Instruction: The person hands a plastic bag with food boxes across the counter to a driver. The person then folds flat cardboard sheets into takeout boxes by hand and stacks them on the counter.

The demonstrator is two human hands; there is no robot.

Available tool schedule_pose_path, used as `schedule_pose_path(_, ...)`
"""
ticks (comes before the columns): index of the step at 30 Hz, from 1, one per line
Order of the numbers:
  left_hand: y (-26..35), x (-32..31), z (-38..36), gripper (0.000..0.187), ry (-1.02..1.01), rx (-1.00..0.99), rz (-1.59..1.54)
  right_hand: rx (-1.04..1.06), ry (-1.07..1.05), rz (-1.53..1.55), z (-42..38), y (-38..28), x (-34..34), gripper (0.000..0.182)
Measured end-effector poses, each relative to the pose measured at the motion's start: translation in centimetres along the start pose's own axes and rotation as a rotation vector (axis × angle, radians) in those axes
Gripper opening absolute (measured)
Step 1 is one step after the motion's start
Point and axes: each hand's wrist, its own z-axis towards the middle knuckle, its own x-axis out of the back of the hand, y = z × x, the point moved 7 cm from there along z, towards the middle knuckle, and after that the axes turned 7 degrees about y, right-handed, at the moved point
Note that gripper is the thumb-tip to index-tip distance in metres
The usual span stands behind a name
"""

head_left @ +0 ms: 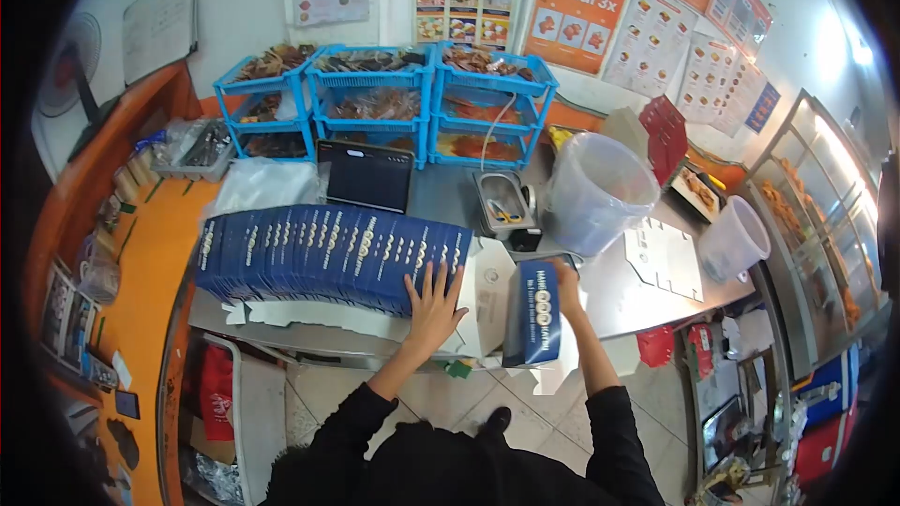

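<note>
A long row of nested navy-blue cardboard food boxes [319, 248] with white lettering lies along the steel table. My left hand [434, 307] rests on the right end of this row, fingers spread flat against the blue card. To its right, my right hand [568, 289] grips a single blue box [539, 319] by its far right side, its thumb and fingers partly hidden. White inner flaps of card [492, 295] show between the row and this box. Another white flap hangs past the table's front edge, below the box.
Blue tiered racks [370, 94] with packaged goods stand at the back. Before them are a tablet [366, 176] and a metal container [506, 206]. A large clear bucket [600, 192], a flat white carton [661, 258] and a smaller tub [734, 239] sit right, near a glass display case [825, 234].
</note>
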Motion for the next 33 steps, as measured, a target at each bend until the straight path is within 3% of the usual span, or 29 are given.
schedule_pose_path(4, -1.4, -1.2, -0.6, 0.068, -0.01, -0.015, 0.092, -0.021, -0.194, 0.131, 3.7, 3.5, -10.2, 0.019)
schedule_pose_path(6, -1.3, -0.8, -0.4, 0.068, -0.054, 0.001, 0.104, 0.024, -0.185, 0.02, 5.4, 5.1, -13.6, 0.018)
schedule_pose_path(8, -1.3, -1.0, -0.2, 0.068, -0.118, 0.015, 0.09, 0.007, 0.075, 0.017, 6.6, 4.2, -13.5, 0.015)
schedule_pose_path(10, -1.4, -1.2, -0.1, 0.069, -0.104, 0.017, 0.08, -0.069, 0.118, 0.003, 5.8, 4.7, -14.2, 0.013)
schedule_pose_path(12, -1.4, -1.3, 0.2, 0.07, -0.12, 0.041, 0.099, 0.011, 0.193, 0.006, 4.9, 4.9, -14.0, 0.018)
schedule_pose_path(14, -1.5, -1.5, 0.1, 0.072, -0.139, 0.062, 0.102, 0.043, 0.247, 0.006, 4.0, 4.1, -12.0, 0.036)
schedule_pose_path(16, -1.5, -1.4, 0.2, 0.073, -0.116, 0.063, 0.075, -0.259, 0.252, 0.335, 2.0, 3.0, -8.6, 0.043)
schedule_pose_path(17, -1.5, -1.4, 0.2, 0.073, -0.124, 0.068, 0.074, -0.267, 0.248, 0.334, 0.6, 2.9, -7.4, 0.043)
schedule_pose_path(19, -1.6, -1.5, 0.2, 0.075, -0.141, 0.077, 0.066, 0.077, -0.082, 0.342, -2.9, 0.2, -7.0, 0.055)
schedule_pose_path(20, -1.6, -1.6, 0.1, 0.075, -0.151, 0.079, 0.063, 0.294, -0.276, 0.094, -4.6, -2.8, -6.9, 0.059)
schedule_pose_path(22, -1.7, -1.6, 0.1, 0.076, -0.166, 0.068, 0.074, 0.379, -0.524, -0.083, -5.9, -7.0, -7.6, 0.047)
schedule_pose_path(25, -1.9, -2.1, -0.1, 0.078, -0.214, 0.066, 0.054, 0.229, -0.535, -0.092, -6.1, -3.8, -10.6, 0.041)
schedule_pose_path(26, -2.1, -2.2, 0.0, 0.078, -0.233, 0.069, 0.051, 0.227, -0.528, -0.092, -6.1, -3.5, -10.9, 0.041)
schedule_pose_path(28, -2.2, -2.3, -0.1, 0.078, -0.248, 0.068, 0.053, 0.414, -0.357, -0.066, -6.3, -4.5, -10.6, 0.038)
schedule_pose_path(33, -2.6, -2.9, -0.3, 0.079, -0.248, 0.056, 0.062, 0.341, -0.272, -0.126, -6.7, -4.4, -11.6, 0.034)
